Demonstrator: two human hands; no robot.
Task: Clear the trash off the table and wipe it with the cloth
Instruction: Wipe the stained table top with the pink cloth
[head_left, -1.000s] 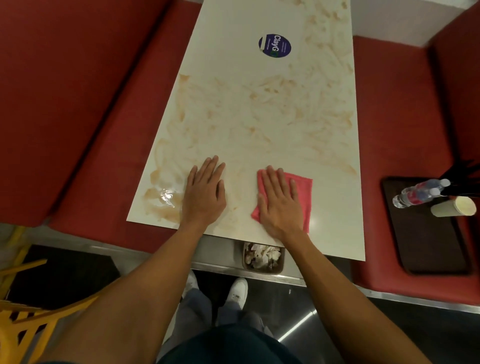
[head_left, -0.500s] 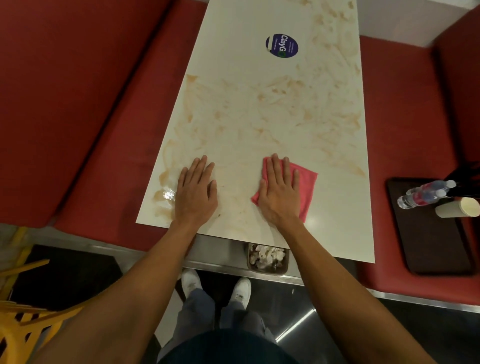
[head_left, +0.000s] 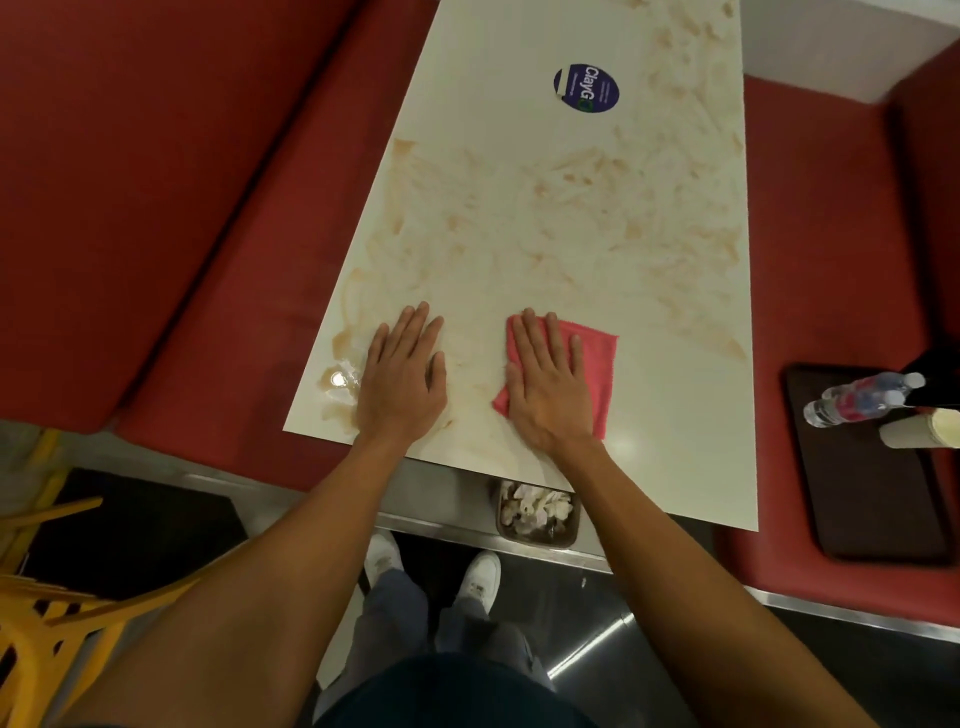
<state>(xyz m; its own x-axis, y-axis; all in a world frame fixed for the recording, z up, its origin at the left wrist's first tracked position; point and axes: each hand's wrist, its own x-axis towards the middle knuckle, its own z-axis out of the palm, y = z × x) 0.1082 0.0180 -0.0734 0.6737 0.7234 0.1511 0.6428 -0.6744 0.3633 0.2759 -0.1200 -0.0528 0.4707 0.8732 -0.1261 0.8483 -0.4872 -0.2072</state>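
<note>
A long white table (head_left: 675, 441) is smeared with brown stains, and a wet puddle (head_left: 340, 382) shines at its near left corner. My right hand (head_left: 548, 384) presses flat, fingers straight, on a pink cloth (head_left: 597, 358) near the table's front edge. My left hand (head_left: 405, 374) lies flat on the bare tabletop to the left of the cloth, beside the puddle. A small bin (head_left: 537, 514) full of crumpled paper trash sits on the floor under the table's front edge.
Red bench seats (head_left: 156, 208) run along both sides of the table. On the right seat a dark tray (head_left: 857, 493) carries a water bottle (head_left: 862, 397) and a paper cup (head_left: 919, 428). A blue round sticker (head_left: 586, 88) marks the far tabletop. Yellow chairs (head_left: 47, 623) stand at lower left.
My right hand slid the pink cloth a little farther up the table and slightly left. My left hand stays flat near the puddle.
</note>
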